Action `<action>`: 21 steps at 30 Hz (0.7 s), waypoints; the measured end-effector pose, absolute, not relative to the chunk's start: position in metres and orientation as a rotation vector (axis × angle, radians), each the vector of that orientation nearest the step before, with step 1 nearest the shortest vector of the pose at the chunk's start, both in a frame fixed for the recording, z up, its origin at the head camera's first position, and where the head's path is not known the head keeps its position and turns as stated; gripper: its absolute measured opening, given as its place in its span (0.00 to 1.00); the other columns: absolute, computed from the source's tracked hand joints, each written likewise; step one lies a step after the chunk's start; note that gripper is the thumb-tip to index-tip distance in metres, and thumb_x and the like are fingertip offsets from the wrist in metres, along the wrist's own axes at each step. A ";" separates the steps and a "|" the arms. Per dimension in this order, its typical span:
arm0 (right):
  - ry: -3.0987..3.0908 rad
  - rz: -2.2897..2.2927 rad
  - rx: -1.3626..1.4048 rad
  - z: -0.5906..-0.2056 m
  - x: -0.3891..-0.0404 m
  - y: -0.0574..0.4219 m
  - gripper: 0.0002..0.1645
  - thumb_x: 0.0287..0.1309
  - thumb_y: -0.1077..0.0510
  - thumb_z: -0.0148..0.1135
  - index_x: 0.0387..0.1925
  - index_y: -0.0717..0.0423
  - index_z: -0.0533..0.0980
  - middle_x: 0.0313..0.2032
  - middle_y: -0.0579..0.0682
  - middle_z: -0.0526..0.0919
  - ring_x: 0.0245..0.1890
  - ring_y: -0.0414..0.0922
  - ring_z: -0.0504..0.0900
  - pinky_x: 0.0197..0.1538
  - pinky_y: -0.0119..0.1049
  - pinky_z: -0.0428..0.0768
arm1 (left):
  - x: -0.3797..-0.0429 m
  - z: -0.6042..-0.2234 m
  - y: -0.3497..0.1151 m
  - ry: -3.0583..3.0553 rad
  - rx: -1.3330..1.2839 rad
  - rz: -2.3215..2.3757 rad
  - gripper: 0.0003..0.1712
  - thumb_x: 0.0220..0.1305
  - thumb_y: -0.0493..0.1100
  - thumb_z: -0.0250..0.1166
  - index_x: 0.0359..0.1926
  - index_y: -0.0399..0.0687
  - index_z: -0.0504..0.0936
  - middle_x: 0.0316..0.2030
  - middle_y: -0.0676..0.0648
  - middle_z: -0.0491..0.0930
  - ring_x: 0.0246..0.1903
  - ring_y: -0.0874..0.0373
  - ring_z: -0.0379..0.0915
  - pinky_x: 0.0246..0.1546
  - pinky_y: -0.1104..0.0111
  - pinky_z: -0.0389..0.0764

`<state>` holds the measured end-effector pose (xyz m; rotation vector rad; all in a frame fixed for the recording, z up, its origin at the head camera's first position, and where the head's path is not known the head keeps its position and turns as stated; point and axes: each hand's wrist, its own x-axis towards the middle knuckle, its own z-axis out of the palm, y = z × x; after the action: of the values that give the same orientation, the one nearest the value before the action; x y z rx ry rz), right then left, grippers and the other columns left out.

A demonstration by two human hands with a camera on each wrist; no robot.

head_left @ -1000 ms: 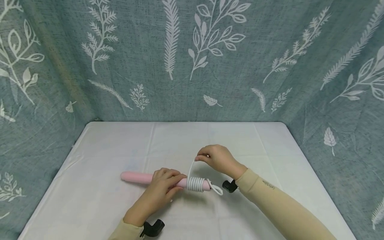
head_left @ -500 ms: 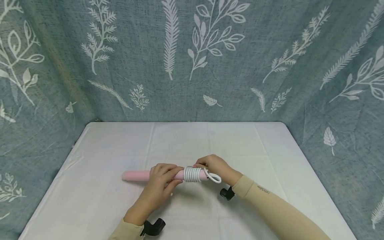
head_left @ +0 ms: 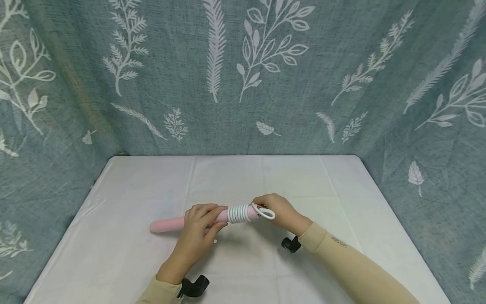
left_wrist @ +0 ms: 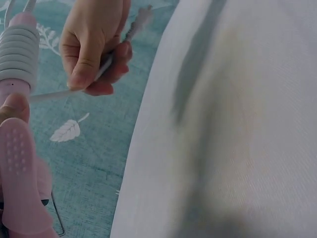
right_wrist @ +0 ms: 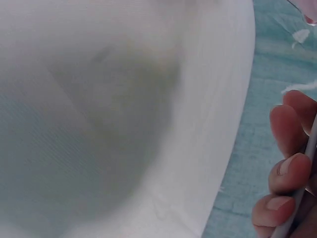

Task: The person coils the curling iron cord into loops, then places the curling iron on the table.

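In the head view my left hand [head_left: 195, 232] grips the middle of a pink curling iron [head_left: 167, 224], whose right end tilts up. White cord [head_left: 238, 214] lies in several tight coils round its handle, with a small loop [head_left: 267, 213] at the tip. My right hand [head_left: 284, 214] is just behind that tip. The left wrist view shows this hand [left_wrist: 94, 49] pinching the free cord [left_wrist: 52, 95], drawn taut from the handle; a ribbed grey piece [left_wrist: 136, 27] sticks out past the fingers. Near the left thumb is the iron's dotted clamp lever [left_wrist: 17, 148].
A white cloth covers the table [head_left: 133, 257]. Green leaf-patterned curtains [head_left: 235, 118] hang at its back and sides. Black wrist cameras [head_left: 194, 287] sit below both wrists.
My right hand has come down from above the coils and passed behind the handle with the cord. The curling iron has shifted a little left, its coiled end rising.
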<state>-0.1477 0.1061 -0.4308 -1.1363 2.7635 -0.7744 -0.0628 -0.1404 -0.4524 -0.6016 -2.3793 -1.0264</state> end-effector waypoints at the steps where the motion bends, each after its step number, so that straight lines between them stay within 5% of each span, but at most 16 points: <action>1: 2.744 -0.790 -1.126 -0.433 -0.148 0.106 0.04 0.59 0.65 0.64 0.32 0.54 0.82 0.29 0.43 0.83 0.27 0.37 0.76 0.33 0.32 0.75 | -0.063 -0.452 -0.140 -2.377 -0.595 -1.030 0.22 0.55 0.42 0.72 0.52 0.53 0.82 0.48 0.55 0.78 0.49 0.55 0.66 0.48 0.58 0.60; 9: 2.545 -0.942 -0.983 -0.456 -0.137 0.100 0.11 0.68 0.52 0.56 0.35 0.52 0.81 0.27 0.42 0.81 0.26 0.34 0.76 0.34 0.31 0.75 | -0.068 -0.450 -0.142 -2.282 -0.495 -1.068 0.25 0.47 0.34 0.76 0.49 0.48 0.83 0.45 0.48 0.80 0.48 0.49 0.68 0.48 0.55 0.61; 21: 2.642 -0.604 -1.205 -0.455 -0.094 0.076 0.11 0.66 0.56 0.59 0.27 0.48 0.71 0.19 0.37 0.68 0.20 0.33 0.64 0.26 0.26 0.65 | -0.078 -0.448 -0.147 -2.252 -0.248 -1.028 0.23 0.47 0.36 0.77 0.48 0.43 0.84 0.44 0.45 0.81 0.43 0.48 0.69 0.42 0.58 0.59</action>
<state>-0.0943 0.0765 -0.4546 -1.2049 2.6422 -0.6041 -0.0777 -0.1468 -0.4476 -0.2483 -2.2518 -1.0280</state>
